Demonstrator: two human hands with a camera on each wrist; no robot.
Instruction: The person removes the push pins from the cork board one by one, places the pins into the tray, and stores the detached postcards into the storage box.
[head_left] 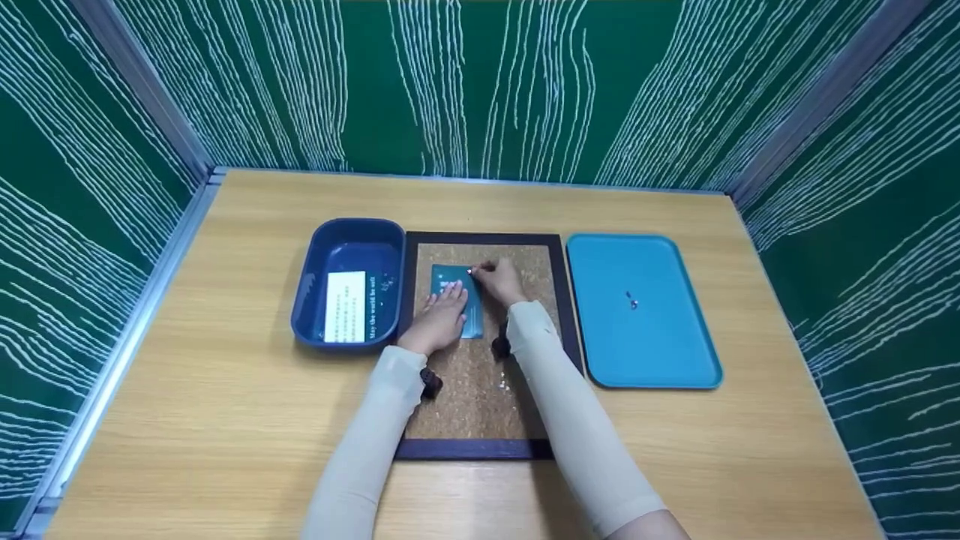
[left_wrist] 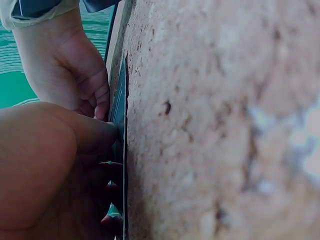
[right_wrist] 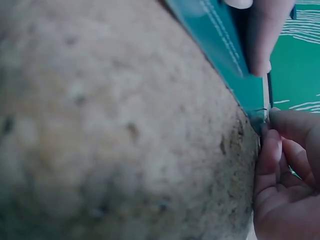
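Note:
A teal printed card (head_left: 472, 319) lies on a cork board (head_left: 465, 409) with a dark frame. My left hand (head_left: 442, 315) rests flat across the card, its fingers spread and pressing on it. At the card's upper right corner, my right hand (head_left: 502, 281) pinches a small pushpin (head_left: 470, 271) between thumb and fingertips. In the right wrist view the pin's thin shaft (right_wrist: 259, 109) shows close by the fingertips at the card's corner. The left wrist view shows the card edge-on (left_wrist: 122, 150) against the cork, with my left thumb on it.
Left of the board stands a deep blue bin (head_left: 304, 315) holding a white and dark printed card (head_left: 346, 307) and small shiny bits. A flat blue tray (head_left: 645, 345) at the right carries a few small pins (head_left: 632, 301). Shiny clear bits (head_left: 504, 385) lie lower on the cork.

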